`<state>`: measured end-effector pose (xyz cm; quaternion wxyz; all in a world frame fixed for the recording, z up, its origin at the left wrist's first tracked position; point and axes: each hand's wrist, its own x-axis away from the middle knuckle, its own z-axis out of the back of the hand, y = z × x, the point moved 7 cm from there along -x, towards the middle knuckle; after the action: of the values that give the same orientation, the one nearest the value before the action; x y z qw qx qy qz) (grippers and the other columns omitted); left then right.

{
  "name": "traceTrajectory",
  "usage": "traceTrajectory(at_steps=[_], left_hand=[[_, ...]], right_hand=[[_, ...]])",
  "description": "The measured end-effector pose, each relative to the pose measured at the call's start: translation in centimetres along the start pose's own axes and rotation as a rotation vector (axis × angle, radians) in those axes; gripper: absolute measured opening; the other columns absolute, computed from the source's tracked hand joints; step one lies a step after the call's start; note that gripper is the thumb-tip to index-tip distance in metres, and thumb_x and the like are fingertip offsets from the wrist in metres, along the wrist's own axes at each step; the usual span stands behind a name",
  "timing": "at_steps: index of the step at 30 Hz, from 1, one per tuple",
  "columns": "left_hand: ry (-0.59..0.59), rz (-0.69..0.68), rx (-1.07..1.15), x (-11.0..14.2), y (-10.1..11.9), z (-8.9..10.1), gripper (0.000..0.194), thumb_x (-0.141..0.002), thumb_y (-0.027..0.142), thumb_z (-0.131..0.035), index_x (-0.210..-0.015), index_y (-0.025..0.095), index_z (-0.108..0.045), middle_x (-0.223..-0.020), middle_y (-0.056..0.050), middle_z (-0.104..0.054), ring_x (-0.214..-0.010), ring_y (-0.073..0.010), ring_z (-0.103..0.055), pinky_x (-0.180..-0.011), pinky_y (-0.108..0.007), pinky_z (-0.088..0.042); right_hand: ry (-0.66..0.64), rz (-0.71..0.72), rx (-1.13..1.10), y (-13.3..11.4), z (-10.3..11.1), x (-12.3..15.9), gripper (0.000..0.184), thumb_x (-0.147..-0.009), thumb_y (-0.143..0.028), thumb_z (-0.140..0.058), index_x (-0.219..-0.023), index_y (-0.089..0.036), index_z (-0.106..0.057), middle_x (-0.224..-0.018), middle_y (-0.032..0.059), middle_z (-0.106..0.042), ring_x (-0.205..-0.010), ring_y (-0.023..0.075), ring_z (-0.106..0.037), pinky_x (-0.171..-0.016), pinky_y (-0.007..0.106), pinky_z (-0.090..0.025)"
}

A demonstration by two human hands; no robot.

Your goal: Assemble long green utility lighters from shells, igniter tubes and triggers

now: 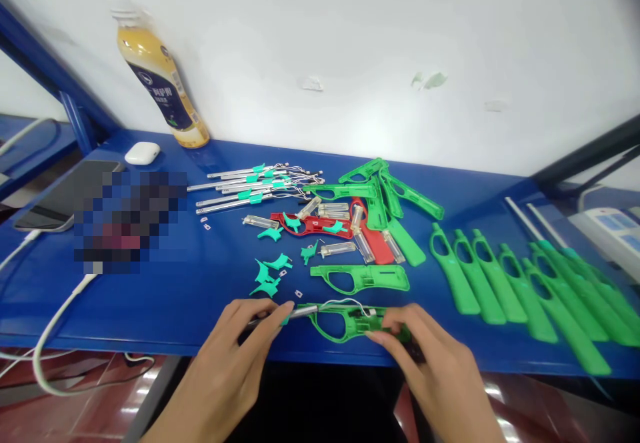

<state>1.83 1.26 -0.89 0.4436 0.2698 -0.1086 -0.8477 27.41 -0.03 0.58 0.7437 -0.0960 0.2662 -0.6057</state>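
two bare hands, no sleeves

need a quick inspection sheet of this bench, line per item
surface: blue bench, front edge near the hands
job's things: green lighter shell with metal tube lying at the front edge
clutter: finished green lighters on the right, loose shells, teal triggers, tube assemblies, bottle, earbud case, phone
hands: left hand pinches the tube, right hand grips the shell
cables: white cable off the front edge
surroundings: white wall
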Motion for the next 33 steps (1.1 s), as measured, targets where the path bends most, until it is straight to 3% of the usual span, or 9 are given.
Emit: traceTrajectory(at_steps=[5, 8, 16, 20, 24, 28, 33], left_hand=[[-0.044, -0.051, -0.052, -0.1, -0.1, -0.1, 0.063, -0.100, -0.006, -0.042, -0.153, 0.028, -0.049, -0.130, -0.007, -0.055, -0.121, -0.0137, -0.052, -0.102, -0.024, -0.047], [-0.079, -0.104, -0.120, -0.1, 0.0, -0.1, 0.070, -0.097, -0.009, -0.037, -0.153, 0.031, -0.050, -0.131, -0.007, -0.055, -0.119, -0.0151, -0.051, -0.100, -0.027, -0.048], [-0.066, -0.074, -0.137, -0.5, 0.2, -0.4, 0.070, -0.094, -0.011, -0.039, -0.151, 0.028, -0.051, -0.137, -0.007, -0.055, -0.119, -0.0199, -0.051, -0.099, -0.036, -0.045], [-0.017, -0.066, -0.139, -1.3, 0.6, -0.1, 0.060, -0.095, -0.010, -0.042, -0.142, 0.024, -0.058, -0.130, -0.007, -0.057, -0.112, -0.0203, -0.051, -0.095, -0.036, -0.044], [0.016, -0.084, -0.166, -1.8, 1.0, 0.1, 0.055, -0.095, -0.009, -0.045, -0.138, 0.021, -0.059, -0.126, -0.008, -0.058, -0.109, -0.0205, -0.051, -0.093, -0.036, -0.043], [0.024, -0.068, -0.182, -1.6, 0.9, 0.1, 0.056, -0.095, -0.010, -0.044, -0.139, 0.022, -0.059, -0.125, -0.007, -0.059, -0.110, -0.0206, -0.053, -0.093, -0.037, -0.043], [0.031, -0.068, -0.184, -1.2, 0.5, 0.1, 0.059, -0.095, -0.011, -0.045, -0.141, 0.024, -0.059, -0.128, -0.008, -0.059, -0.112, -0.0214, -0.053, -0.092, -0.038, -0.044]], right_hand=[[-0.054, 0.037, 0.041, -0.2, -0.2, 0.0, 0.028, -0.111, -0.051, -0.044, -0.124, -0.032, -0.060, -0.087, -0.0048, -0.068, -0.063, 0.0098, -0.071, -0.059, 0.018, -0.056], [-0.080, 0.054, 0.068, -0.2, -0.4, 0.0, 0.027, -0.112, -0.048, -0.040, -0.120, -0.034, -0.061, -0.096, -0.0037, -0.072, -0.067, 0.0112, -0.075, -0.061, 0.019, -0.058], [-0.068, 0.067, 0.100, -0.6, -0.1, -0.5, 0.028, -0.112, -0.049, -0.039, -0.117, -0.033, -0.061, -0.098, -0.0041, -0.073, -0.070, 0.0126, -0.077, -0.060, 0.021, -0.059], [-0.073, 0.094, 0.111, -0.9, -0.4, -0.8, 0.030, -0.113, -0.045, -0.037, -0.106, -0.030, -0.062, -0.097, -0.0043, -0.073, -0.068, 0.0113, -0.077, -0.053, 0.020, -0.055], [-0.042, 0.122, 0.102, -1.1, -0.2, -0.9, 0.030, -0.114, -0.040, -0.037, -0.106, -0.028, -0.063, -0.096, -0.0033, -0.073, -0.076, 0.0106, -0.078, -0.061, 0.018, -0.056], [0.023, 0.168, 0.083, -1.8, 0.5, -0.7, 0.028, -0.114, -0.035, -0.040, -0.105, -0.027, -0.066, -0.094, -0.0035, -0.074, -0.075, 0.0085, -0.077, -0.068, 0.015, -0.056], [0.041, 0.163, 0.058, -1.6, 0.1, -0.3, 0.025, -0.113, -0.034, -0.045, -0.108, -0.026, -0.068, -0.098, -0.0008, -0.074, -0.076, 0.0078, -0.075, -0.065, 0.016, -0.054]])
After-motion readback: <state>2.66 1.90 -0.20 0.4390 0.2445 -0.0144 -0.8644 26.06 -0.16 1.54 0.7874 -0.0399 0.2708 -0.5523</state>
